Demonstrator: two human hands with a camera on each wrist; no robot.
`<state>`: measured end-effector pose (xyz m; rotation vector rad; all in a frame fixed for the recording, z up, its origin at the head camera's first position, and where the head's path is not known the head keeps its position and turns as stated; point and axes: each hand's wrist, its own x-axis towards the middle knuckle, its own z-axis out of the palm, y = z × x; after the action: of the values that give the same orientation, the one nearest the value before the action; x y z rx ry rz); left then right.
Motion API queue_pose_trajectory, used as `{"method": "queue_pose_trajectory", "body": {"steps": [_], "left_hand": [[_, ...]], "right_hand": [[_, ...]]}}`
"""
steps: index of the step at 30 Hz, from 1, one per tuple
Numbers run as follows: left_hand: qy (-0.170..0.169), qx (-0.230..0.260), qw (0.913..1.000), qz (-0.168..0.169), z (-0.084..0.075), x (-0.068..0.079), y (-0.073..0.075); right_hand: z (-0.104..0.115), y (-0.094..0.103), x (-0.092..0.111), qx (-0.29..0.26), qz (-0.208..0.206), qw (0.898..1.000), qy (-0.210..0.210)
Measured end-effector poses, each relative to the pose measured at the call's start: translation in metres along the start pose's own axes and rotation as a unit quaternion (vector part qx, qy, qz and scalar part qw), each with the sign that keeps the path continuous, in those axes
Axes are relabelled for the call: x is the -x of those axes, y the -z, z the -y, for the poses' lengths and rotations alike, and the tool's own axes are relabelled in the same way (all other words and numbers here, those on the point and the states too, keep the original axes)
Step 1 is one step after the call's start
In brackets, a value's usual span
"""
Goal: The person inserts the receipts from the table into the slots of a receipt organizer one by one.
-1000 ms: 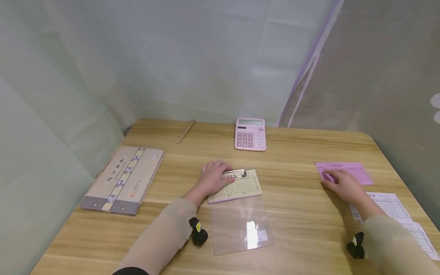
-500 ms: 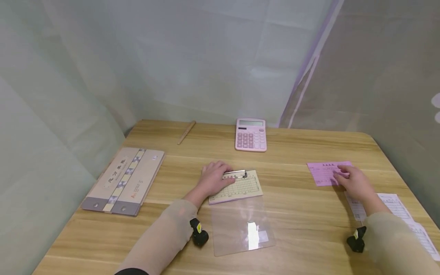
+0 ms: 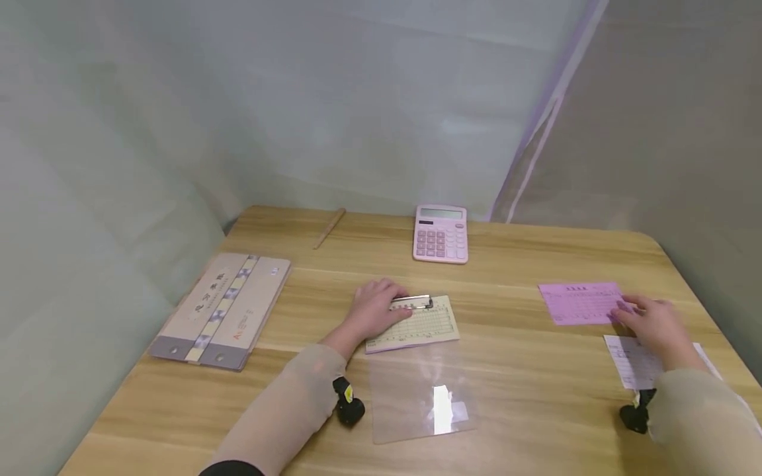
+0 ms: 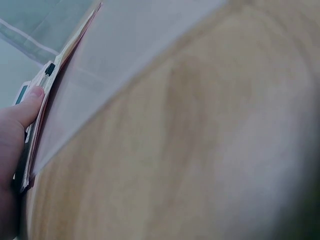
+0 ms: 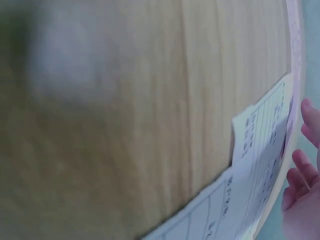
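Note:
My left hand (image 3: 376,311) rests on the upper left of a transparent clipboard (image 3: 399,410), beside its metal clip (image 3: 411,303). Under the clip lies a cream printed form (image 3: 419,328) with a pink edge showing beneath. The left wrist view shows the thumb (image 4: 35,94) lying on the stack's face; the other fingers are mostly hidden there. Farther right, a pink slip (image 3: 577,304) lies flat. My right hand (image 3: 657,330) hovers at its lower right corner, fingers loosely bent and apart. Whether the fingertips touch the slip cannot be told. White slips (image 5: 257,150) lie under this hand, partly covered.
A pink calculator (image 3: 440,235) stands at the back middle of the wooden table (image 3: 524,410). Left of it lies a thin wooden stick (image 3: 329,229). A beige ledger book (image 3: 223,311) occupies the left side. Pale curtain cloth (image 3: 357,106) hangs behind the table.
The pink slip has shifted slightly left. My right hand has moved right, off the slip's middle and over the white slips. The left hand stays on the clipboard.

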<state>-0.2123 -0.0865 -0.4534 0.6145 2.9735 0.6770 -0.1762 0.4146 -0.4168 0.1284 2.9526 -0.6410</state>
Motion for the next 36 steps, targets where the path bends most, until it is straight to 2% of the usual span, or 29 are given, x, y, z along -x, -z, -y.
{"method": "queue_pose_trajectory", "body": {"steps": [4, 7, 15, 25, 36], "left_hand": [[-0.006, 0.005, 1.0000, 0.001, -0.0016, 0.0002, 0.0001], [0.000, 0.004, 1.0000, -0.003, -0.0012, 0.0005, 0.0012], [0.006, 0.004, 1.0000, 0.003, -0.0011, 0.0003, 0.0026], [-0.003, 0.005, 1.0000, -0.002, -0.0011, 0.0019, 0.0000], [0.001, -0.001, 1.0000, 0.000, -0.0001, 0.0008, -0.0013]], "right_hand": [[-0.0055, 0.0018, -0.0005, 0.038, 0.019, 0.999, -0.006], [-0.0046, 0.0027, -0.0033, 0.042, 0.038, 0.998, -0.001], [-0.0005, 0.0021, -0.0042, 0.037, 0.035, 0.999, 0.003], [-0.0036, -0.0016, -0.0016, 0.036, 0.029, 0.999, 0.008], [0.0036, -0.0047, 0.0008, 0.001, 0.018, 1.000, -0.005]]}}
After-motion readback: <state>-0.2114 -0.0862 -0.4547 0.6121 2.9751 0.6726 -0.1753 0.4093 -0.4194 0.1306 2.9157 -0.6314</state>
